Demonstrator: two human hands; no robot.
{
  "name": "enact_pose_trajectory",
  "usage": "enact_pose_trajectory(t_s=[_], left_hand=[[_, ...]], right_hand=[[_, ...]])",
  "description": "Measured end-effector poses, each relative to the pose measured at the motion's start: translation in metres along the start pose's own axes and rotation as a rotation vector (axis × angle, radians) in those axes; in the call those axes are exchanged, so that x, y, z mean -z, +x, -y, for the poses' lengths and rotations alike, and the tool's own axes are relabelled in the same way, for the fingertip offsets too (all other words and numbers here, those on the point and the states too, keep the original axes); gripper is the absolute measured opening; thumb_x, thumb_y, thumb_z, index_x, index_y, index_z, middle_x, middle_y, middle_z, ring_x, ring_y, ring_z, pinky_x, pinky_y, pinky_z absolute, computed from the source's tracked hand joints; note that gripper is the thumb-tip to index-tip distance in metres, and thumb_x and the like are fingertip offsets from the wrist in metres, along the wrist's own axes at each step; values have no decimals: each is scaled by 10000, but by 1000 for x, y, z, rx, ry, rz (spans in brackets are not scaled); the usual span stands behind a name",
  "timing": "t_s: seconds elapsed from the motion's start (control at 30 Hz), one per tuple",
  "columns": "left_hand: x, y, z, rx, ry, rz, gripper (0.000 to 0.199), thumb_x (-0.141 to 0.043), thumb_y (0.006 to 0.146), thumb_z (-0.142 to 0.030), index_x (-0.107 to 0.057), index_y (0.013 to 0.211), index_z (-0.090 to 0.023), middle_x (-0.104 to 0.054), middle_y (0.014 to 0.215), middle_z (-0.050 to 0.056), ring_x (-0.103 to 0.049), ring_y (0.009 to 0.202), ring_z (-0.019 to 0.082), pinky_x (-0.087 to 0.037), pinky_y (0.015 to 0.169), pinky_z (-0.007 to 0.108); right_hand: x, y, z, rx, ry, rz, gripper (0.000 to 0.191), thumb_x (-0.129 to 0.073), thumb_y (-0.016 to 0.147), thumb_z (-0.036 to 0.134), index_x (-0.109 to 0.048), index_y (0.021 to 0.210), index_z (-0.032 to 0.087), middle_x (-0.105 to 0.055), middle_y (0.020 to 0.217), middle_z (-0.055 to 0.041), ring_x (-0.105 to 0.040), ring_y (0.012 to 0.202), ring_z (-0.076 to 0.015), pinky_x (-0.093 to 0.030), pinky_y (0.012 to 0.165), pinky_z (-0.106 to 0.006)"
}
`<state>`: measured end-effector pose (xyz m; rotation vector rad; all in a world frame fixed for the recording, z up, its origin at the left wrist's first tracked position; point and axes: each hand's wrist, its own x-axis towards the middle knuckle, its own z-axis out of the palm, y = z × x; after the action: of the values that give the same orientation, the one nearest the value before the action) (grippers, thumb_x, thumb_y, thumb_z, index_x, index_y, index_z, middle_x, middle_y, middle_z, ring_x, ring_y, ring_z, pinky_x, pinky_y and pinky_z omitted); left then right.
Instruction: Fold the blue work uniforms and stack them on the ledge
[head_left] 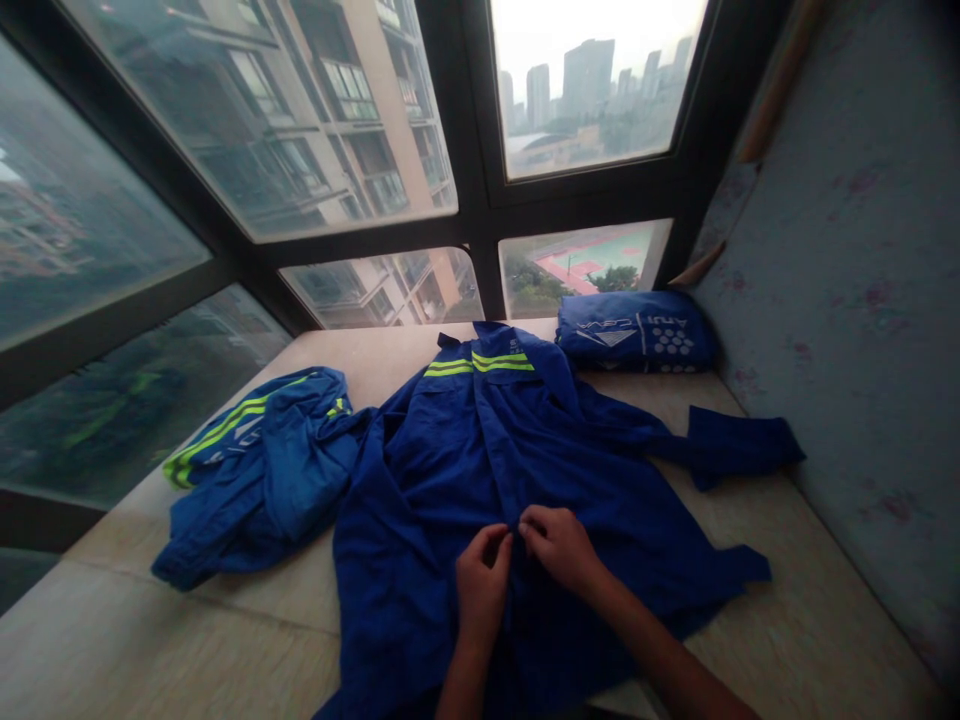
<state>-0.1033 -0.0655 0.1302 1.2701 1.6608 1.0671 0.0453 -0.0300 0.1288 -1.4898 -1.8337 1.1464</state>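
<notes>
A dark blue work jacket (427,470) with yellow-green stripes across the chest lies spread front side up, its collar toward the window. My left hand (484,575) and my right hand (562,545) meet over the front placket (497,455), low on the jacket. Both hands pinch the placket's edge between thumb and fingers, close together but slightly apart. Any button or fastener there is too small to make out. One sleeve (742,445) stretches out to the right with its end bent over.
A second, crumpled blue jacket (292,480) with yellow-green stripes lies on the left. At the back right rests a folded blue bundle (637,332) with white print. The pale stone sill (247,640) ends at dark window frames (480,215) and a papered wall (847,330).
</notes>
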Motion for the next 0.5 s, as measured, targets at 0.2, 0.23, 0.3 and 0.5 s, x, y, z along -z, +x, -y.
enact_pose_trajectory(t_s=[0.2,0.23,0.3,0.5], left_hand=[[0,2,0,-37,126,34,200,-616,825,-370,-716,908,-218,-762,864,46,-716,819,228,-541,749,303],[1,2,-1,-46,177,62,185,-605,832,-352,-713,908,-223,-760,867,45,-714,820,229,-534,749,306],[6,2,-5,-78,299,111,171,-582,842,-304,-715,921,-233,-760,892,48,-710,841,238,-523,766,324],[25,32,-28,-263,476,-6,258,-495,884,-196,-714,1013,-237,-740,1025,68,-685,960,233,-509,882,347]], right_hand=[[1,10,-5,-108,248,118,198,-492,858,245,-667,784,190,-678,631,-3,-601,568,-141,-395,550,-222],[3,10,-4,-109,166,120,185,-511,853,246,-678,792,197,-689,655,-6,-614,596,-145,-386,559,-224],[10,8,-1,-108,-46,89,147,-572,840,279,-698,791,219,-713,715,-14,-640,668,-160,-362,579,-235],[16,22,24,0,-234,-182,165,-522,916,275,-675,870,234,-710,825,-23,-645,776,-165,-385,681,-253]])
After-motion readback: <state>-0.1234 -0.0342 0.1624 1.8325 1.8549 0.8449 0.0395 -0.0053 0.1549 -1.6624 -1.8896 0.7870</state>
